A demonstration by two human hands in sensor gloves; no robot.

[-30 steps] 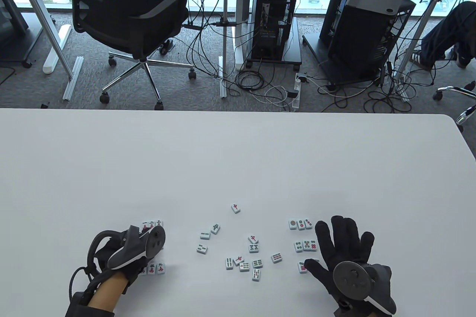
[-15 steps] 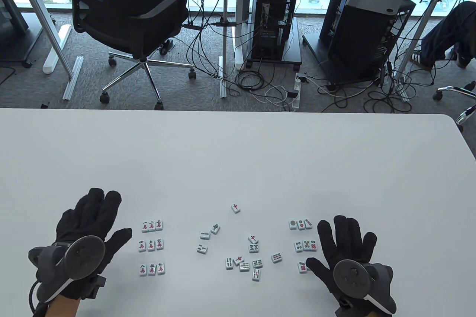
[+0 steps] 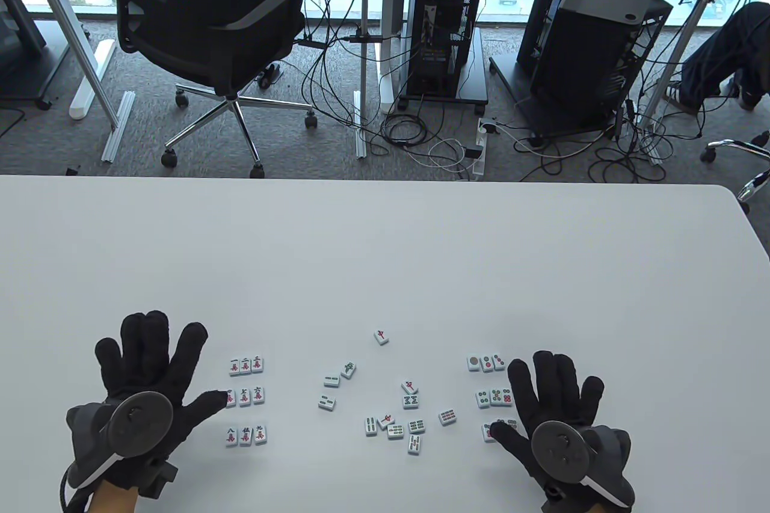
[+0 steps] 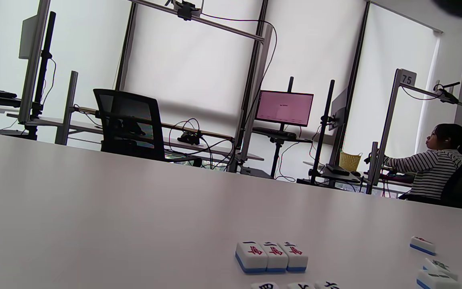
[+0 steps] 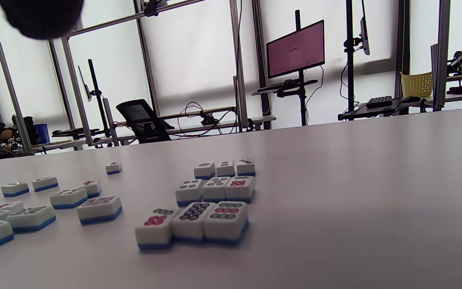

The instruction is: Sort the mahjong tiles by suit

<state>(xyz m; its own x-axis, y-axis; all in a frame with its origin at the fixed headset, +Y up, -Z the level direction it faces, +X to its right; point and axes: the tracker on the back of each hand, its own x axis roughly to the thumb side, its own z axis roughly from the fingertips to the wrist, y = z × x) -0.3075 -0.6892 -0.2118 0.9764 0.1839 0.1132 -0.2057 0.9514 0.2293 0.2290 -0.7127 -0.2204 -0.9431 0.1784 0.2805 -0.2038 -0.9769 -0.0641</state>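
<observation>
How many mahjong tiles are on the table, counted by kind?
Character tiles, in the left grid: 9
Dot tiles, in the right grid: 9
Unsorted loose tiles in the middle, green or red markings: 12
Total: 30

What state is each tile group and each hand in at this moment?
character tiles: face up, three neat rows of three, left side.
dot tiles: face up, three rows of three, right side.
middle tiles: face up, scattered loose, unsorted.
left hand: fingers spread flat, holds nothing, thumb tip at the character grid's middle row.
right hand: fingers spread, holds nothing, thumb by the nearest dot row.
</observation>
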